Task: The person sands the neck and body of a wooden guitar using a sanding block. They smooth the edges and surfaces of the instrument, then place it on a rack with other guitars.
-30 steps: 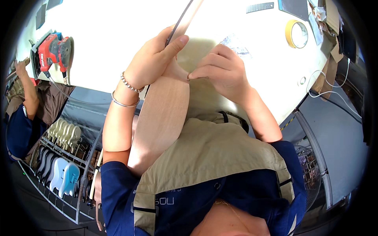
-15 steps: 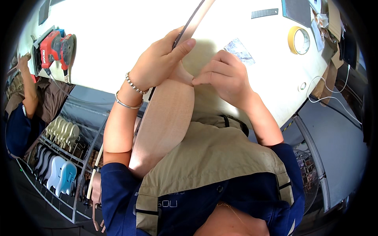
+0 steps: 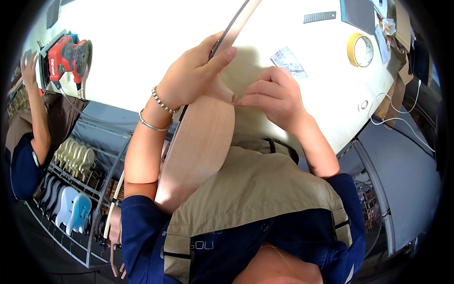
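Observation:
My left hand (image 3: 194, 75) grips the neck of a bare pale-wood guitar (image 3: 194, 151) with a dark fingerboard edge; the body slants down toward my apron. My right hand (image 3: 272, 99) is closed, fingers curled, just right of the small horn tip by the neck joint; whether anything is between its fingertips is hidden. Beyond it a crumpled silvery-grey piece of sheet (image 3: 288, 61) lies on the white worktable (image 3: 132, 33).
A red sander (image 3: 66, 59) with cord sits left. A ribbed strip (image 3: 319, 16), dark pad (image 3: 357, 21), tape roll (image 3: 359, 49) and white cable lie right. A co-worker's arm (image 3: 40, 118) is at far left, above a rack of guitar bodies (image 3: 71, 210).
The guitar and both my hands shifted slightly right and down in view. My right fingertips moved a little off the horn tip. The co-worker's hand and arm moved, fingers now spread.

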{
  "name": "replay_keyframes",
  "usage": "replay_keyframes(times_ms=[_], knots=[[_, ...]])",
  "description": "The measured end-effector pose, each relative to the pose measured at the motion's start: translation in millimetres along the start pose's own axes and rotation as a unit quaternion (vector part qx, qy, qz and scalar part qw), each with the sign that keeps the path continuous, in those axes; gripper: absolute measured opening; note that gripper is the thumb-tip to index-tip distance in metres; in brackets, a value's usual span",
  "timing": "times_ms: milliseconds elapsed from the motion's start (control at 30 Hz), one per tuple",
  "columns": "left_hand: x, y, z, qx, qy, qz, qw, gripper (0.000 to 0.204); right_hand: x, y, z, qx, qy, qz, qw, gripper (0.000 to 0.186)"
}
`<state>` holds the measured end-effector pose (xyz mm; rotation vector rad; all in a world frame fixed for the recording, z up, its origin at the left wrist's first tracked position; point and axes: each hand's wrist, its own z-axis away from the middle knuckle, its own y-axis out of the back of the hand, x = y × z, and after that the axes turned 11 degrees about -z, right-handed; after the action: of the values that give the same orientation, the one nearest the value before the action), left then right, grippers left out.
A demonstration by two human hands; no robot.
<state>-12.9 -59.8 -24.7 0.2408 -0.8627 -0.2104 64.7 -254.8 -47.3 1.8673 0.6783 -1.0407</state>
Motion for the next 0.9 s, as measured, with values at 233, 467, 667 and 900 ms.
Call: replay_keyframes(times_ms=[233,467,667,900], knots=[[0,1,0,-0.007,0.014,0.003,1.0,0.058,1,-13,0,0.055,-0.002,-0.003,0.999,0.017],[1,2,0,-0.023,0.017,-0.002,1.0,0.057,0,-13,-3,0.058,0.007,0.009,0.998,0.016],[0,1,0,-0.008,0.008,-0.005,1.0,0.057,-9,-1,9,0.041,-0.071,-0.046,0.996,0.018],[-1,0,0,-0.001,-0.004,-0.006,1.0,0.057,-13,-15,5,0.067,-0.032,0.008,0.997,0.019]])
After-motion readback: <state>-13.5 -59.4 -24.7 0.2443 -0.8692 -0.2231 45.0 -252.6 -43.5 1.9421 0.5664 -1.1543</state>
